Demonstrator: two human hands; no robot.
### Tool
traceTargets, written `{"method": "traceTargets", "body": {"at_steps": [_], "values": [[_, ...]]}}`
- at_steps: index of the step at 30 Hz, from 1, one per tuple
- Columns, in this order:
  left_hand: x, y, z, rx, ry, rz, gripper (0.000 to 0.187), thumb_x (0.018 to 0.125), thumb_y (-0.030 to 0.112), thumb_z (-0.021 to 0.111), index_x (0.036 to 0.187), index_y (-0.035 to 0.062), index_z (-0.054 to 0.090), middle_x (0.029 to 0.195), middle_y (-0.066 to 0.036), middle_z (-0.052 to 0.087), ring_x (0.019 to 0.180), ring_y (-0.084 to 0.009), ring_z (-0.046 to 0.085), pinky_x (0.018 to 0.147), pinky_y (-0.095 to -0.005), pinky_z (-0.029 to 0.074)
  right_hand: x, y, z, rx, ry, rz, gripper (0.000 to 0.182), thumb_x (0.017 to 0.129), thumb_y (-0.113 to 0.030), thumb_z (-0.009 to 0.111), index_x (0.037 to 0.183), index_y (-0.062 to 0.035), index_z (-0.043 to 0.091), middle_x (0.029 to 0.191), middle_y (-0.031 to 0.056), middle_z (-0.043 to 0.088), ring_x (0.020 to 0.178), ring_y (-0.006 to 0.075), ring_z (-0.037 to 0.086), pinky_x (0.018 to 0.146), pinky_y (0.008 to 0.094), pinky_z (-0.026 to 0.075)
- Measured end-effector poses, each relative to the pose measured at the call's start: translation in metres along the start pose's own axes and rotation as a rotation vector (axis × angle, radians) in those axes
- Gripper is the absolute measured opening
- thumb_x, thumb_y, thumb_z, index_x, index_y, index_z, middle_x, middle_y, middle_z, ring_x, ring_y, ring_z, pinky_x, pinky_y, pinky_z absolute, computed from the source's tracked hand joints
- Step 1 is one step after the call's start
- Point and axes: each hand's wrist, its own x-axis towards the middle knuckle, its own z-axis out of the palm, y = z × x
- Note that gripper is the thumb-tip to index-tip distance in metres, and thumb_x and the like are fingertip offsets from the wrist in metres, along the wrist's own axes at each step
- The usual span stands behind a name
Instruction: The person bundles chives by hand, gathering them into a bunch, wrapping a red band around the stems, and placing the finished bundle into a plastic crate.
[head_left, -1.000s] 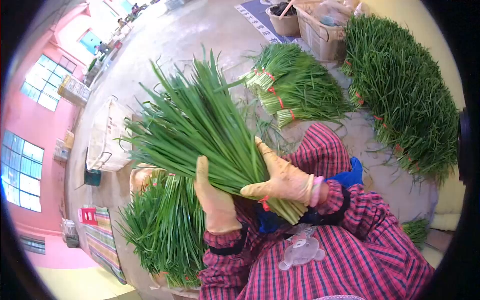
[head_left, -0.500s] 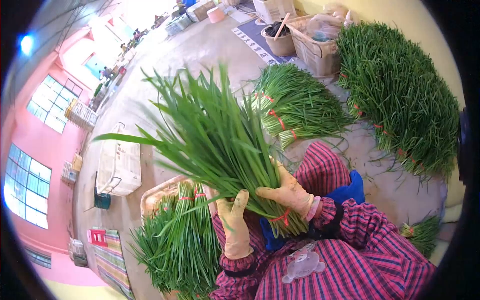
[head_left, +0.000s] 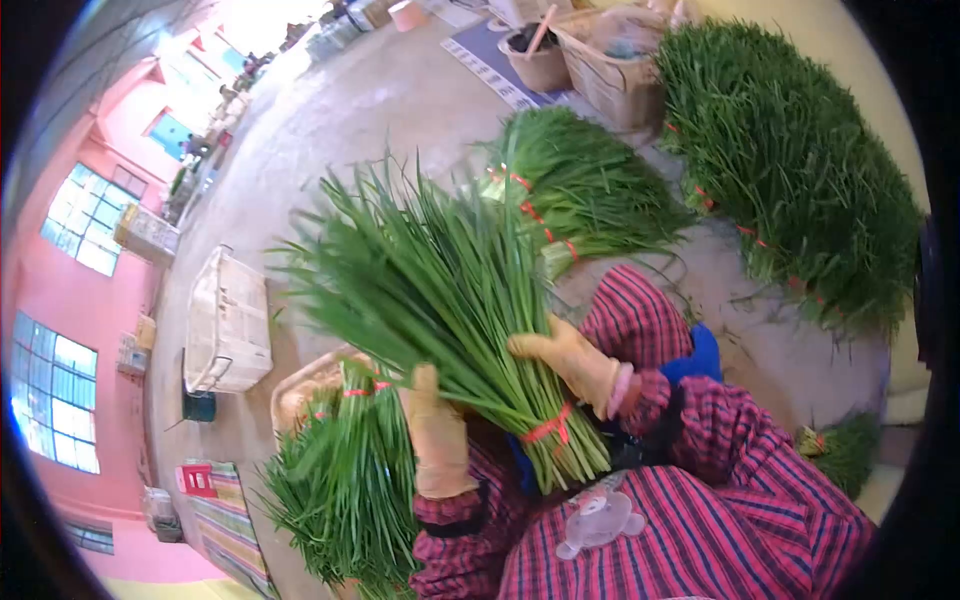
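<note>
The right glove (head_left: 572, 362) has moved up the green bundle (head_left: 465, 290) since the last frame, baring more of the red tie (head_left: 548, 425) and stems, and the long leaf that reached far left no longer sticks out. The left glove (head_left: 438, 440) has shifted outward. The leaf tips blur, the far end of the room is washed out, and the frame's dark rim cuts into the scene.

Beside the left arm, a pale basket (head_left: 290, 395) is partly covered by the tied greens (head_left: 345, 470) lying in and over it. Farther out stands a white crate (head_left: 232, 340); its contents are hard to make out. The bucket (head_left: 542, 74) holds dark stuff and a pink stick (head_left: 543, 28), and the basket next to it (head_left: 608, 88) holds plastic bags.

The bundle slants over the lap, leaves fanned up and to the left, stem ends near the apron (head_left: 680, 540). The right thumb lies across its front, parted from the other fingers, which go partly out of sight behind the leaves. The left glove points upward against its lower left side; leaves hide part of the fingers, so whether they pinch anything cannot be told
</note>
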Motion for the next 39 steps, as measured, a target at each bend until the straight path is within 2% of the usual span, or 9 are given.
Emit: {"method": "traceTargets", "body": {"at_steps": [5, 8, 12, 15, 18, 22, 26, 32, 39], "values": [[-0.032, 0.016, -0.014, 0.578, -0.126, 0.002, 0.064, 0.095, 0.029, 0.060, 0.148, 0.0022, 0.034, 0.135, -0.014, 0.053, 0.118, -0.0254, 0.056, 0.098, -0.0376, 0.047, 0.009, -0.023, -0.010, 0.264, 0.010, 0.439, 0.034, 0.095, -0.034, 0.059, 0.111, -0.0043, 0.063, 0.095, 0.0095, 0.071, 0.080, 0.0213, 0.068, 0.074, 0.0370, 0.057], [-0.048, 0.007, -0.013, 1.449, -0.195, 0.606, 0.077, 0.085, 0.030, 0.069, 0.145, -0.0026, 0.034, 0.140, -0.022, 0.048, 0.129, -0.0405, 0.047, 0.105, -0.0465, 0.039, 0.006, -0.027, -0.006, 0.452, -0.061, 0.560, 0.041, 0.097, -0.044, 0.051, 0.110, -0.0071, 0.065, 0.098, 0.0072, 0.072, 0.084, 0.0225, 0.067, 0.082, 0.0404, 0.054], [-0.015, -0.012, -0.002, 1.451, -0.385, 1.134, 0.064, 0.089, 0.027, 0.063, 0.141, 0.0005, 0.036, 0.142, -0.020, 0.046, 0.134, -0.0412, 0.041, 0.110, -0.0518, 0.032, 0.028, 0.010, -0.005, 0.496, 0.008, 0.523, 0.047, 0.095, -0.049, 0.049, 0.111, -0.0072, 0.064, 0.103, 0.0118, 0.071, 0.088, 0.0252, 0.066, 0.090, 0.0396, 0.051], [-0.005, -0.019, 0.005, 1.086, -0.555, 0.691, 0.071, 0.081, 0.029, 0.073, 0.138, 0.0029, 0.041, 0.139, -0.016, 0.049, 0.131, -0.0372, 0.045, 0.111, -0.0499, 0.030, 0.025, 0.011, -0.021, 0.674, -0.236, 0.699, 0.049, 0.096, -0.051, 0.050, 0.110, -0.0068, 0.065, 0.106, 0.0123, 0.071, 0.091, 0.0259, 0.067, 0.092, 0.0408, 0.051], [0.007, -0.022, 0.016, 0.933, -0.540, 0.662, 0.087, 0.065, 0.025, 0.087, 0.136, 0.0033, 0.042, 0.136, -0.015, 0.051, 0.127, -0.0350, 0.049, 0.111, -0.0477, 0.030, 0.038, 0.037, -0.027, 1.133, -0.742, 0.546, 0.053, 0.095, -0.056, 0.050, 0.111, -0.0087, 0.067, 0.109, 0.0120, 0.071, 0.099, 0.0270, 0.067, 0.095, 0.0447, 0.051], [0.013, -0.026, 0.023, 0.532, -0.564, 0.469, 0.089, 0.069, 0.011, 0.087, 0.141, 0.0001, 0.035, 0.138, -0.013, 0.050, 0.126, -0.0275, 0.051, 0.105, -0.0426, 0.042, 0.015, 0.026, -0.019, 1.229, -0.830, 0.336, 0.052, 0.098, -0.051, 0.046, 0.131, -0.0114, 0.057, 0.132, 0.0092, 0.060, 0.118, 0.0234, 0.058, 0.105, 0.0423, 0.044], [0.020, -0.018, 0.022, 0.481, -0.563, 0.447, 0.093, 0.070, 0.002, 0.084, 0.145, -0.0007, 0.029, 0.140, -0.012, 0.047, 0.127, -0.0273, 0.051, 0.105, -0.0421, 0.044, 0.010, 0.017, -0.021, 0.262, -0.515, 0.199, 0.061, 0.098, -0.055, 0.038, 0.144, -0.0165, 0.041, 0.154, -0.0002, 0.036, 0.144, 0.0287, 0.025, 0.119, 0.0439, 0.019], [0.028, -0.005, 0.014, 0.434, -0.300, 0.384, 0.091, 0.072, -0.006, 0.079, 0.146, -0.0002, 0.027, 0.136, -0.015, 0.049, 0.125, -0.0254, 0.051, 0.103, -0.0408, 0.046, 0.010, 0.019, -0.026, -0.021, -0.240, 0.577, 0.091, 0.091, -0.073, 0.035, 0.142, 0.0025, 0.031, 0.123, 0.0278, 0.059, 0.101, 0.0370, 0.065, 0.082, 0.0434, 0.054], [0.033, 0.002, -0.002, 0.301, -0.064, 0.296, 0.073, 0.073, -0.011, 0.074, 0.137, -0.0021, 0.041, 0.127, -0.011, 0.056, 0.113, -0.0203, 0.058, 0.097, -0.0347, 0.049, -0.007, 0.005, -0.015, -0.446, -0.067, 0.315, 0.068, 0.099, -0.060, 0.033, 0.106, 0.0015, 0.061, 0.081, 0.0164, 0.071, 0.062, 0.0249, 0.069, 0.053, 0.0315, 0.057]]}}
